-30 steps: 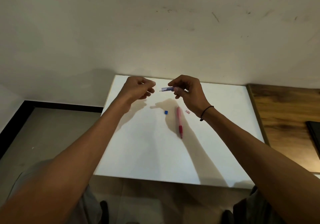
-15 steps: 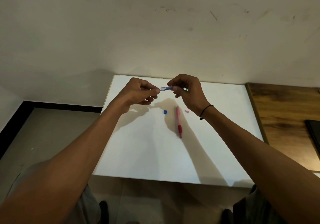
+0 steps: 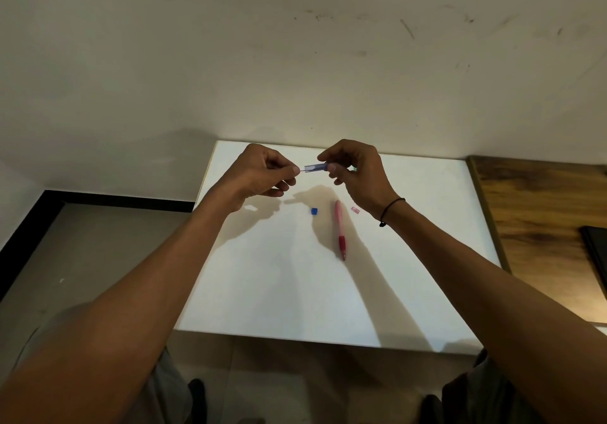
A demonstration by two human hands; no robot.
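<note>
Above the far part of the white table (image 3: pixel 295 292), my right hand (image 3: pixel 358 174) pinches a small translucent blue tube (image 3: pixel 315 167) held level. My left hand (image 3: pixel 259 174) pinches something very thin, like a pencil lead, at the tube's open left end; the thin piece is barely visible. On the table below lie a pink and red mechanical pencil (image 3: pixel 340 230), a small blue cap (image 3: pixel 314 211) and a tiny pink piece (image 3: pixel 354 209).
A wooden surface (image 3: pixel 542 226) adjoins the table on the right, with a dark flat object (image 3: pixel 596 259) at its right edge. A pale wall stands behind the table. Grey floor lies to the left. My knees show below the table's near edge.
My left hand has moved right, from a gap away to the open end of the blue tube. My right hand has held the tube nearly still.
</note>
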